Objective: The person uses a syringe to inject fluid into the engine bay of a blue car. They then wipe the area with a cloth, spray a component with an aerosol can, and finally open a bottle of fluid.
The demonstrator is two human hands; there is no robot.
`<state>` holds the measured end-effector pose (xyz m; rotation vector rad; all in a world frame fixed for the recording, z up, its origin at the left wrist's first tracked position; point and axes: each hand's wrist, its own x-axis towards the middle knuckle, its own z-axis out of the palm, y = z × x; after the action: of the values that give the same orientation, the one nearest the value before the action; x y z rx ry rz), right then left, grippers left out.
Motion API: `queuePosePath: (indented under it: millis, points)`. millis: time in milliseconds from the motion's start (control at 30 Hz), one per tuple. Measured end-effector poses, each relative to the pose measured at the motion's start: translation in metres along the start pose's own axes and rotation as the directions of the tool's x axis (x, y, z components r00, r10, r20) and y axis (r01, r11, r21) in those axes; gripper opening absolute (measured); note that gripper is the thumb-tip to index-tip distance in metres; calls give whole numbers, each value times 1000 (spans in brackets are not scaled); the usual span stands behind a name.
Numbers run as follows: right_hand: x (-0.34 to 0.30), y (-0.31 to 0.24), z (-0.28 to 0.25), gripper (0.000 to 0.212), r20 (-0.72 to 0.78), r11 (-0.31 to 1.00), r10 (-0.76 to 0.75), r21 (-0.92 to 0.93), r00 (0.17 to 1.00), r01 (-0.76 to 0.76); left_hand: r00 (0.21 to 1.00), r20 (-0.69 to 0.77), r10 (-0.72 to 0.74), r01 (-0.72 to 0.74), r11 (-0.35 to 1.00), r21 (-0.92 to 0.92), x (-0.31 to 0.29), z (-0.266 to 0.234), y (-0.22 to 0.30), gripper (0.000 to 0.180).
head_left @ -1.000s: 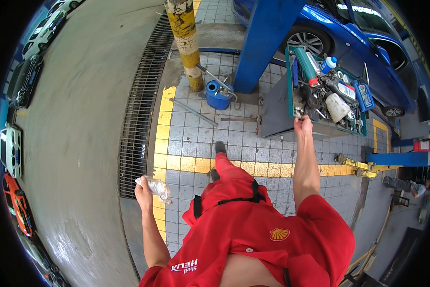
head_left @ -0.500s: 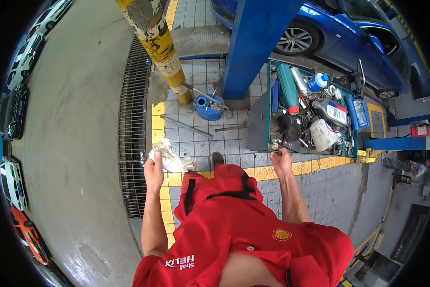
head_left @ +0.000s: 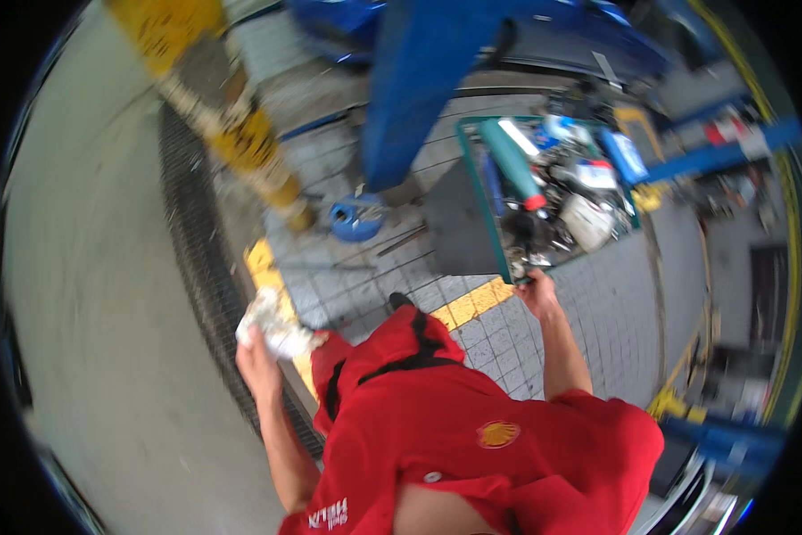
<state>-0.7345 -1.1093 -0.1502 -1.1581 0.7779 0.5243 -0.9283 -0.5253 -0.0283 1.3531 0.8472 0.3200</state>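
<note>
Your left hand [head_left: 258, 361], left of centre, is closed around a bunched white rag [head_left: 279, 325], its loose end trailing toward your red trousers [head_left: 388, 334]. Your right hand [head_left: 537, 294], right of centre, has fingers curled at the near-left corner of the tray [head_left: 480, 198] on the cart [head_left: 454, 218]; blur hides whether it grips the rim or something small. Main risk: tray's heaped, so a jolt could roll the green bottle [head_left: 508, 160] or tip the white jug [head_left: 588, 223] out. Also, the bar [head_left: 403, 241] on the floor left of the cart is a likely trip, and the blue can [head_left: 356, 220], upper middle, could get kicked over. Materials: rag soft, creased, blotchy; bottle smooth, cylindrical, red-capped; jug rounded, dull, probably plastic; cart side flat and dark, likely sheet metal; striped post [head_left: 245, 143], upper left, round with chipped paint; floor square tiles, maybe slick if oily.
</note>
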Motion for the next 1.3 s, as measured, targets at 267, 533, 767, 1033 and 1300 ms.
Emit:
queuePosePath:
  millis: [267,533,767,1033,1300]
  points:
    - [-26,27,20,42,-325,980,-79,150,942,134,982,186,36,-39,999,12,79,-103,18,39]
    - [-35,136,212,71,140,855,198,-509,970,-101,946,320,52,-24,996,-91,157,-98,55,46]
    - [-64,170,561,51,847,790,109,-391,520,472,927,354,121,-151,987,58,190,-109,66,41]
    - [-47,193,706,29,820,818,85,-382,566,430,983,30,184,-186,956,226,274,-140,76,28]
    - [6,194,834,30,709,904,111,-363,697,226,1000,6,-16,17,998,-64,416,-198,99,25]
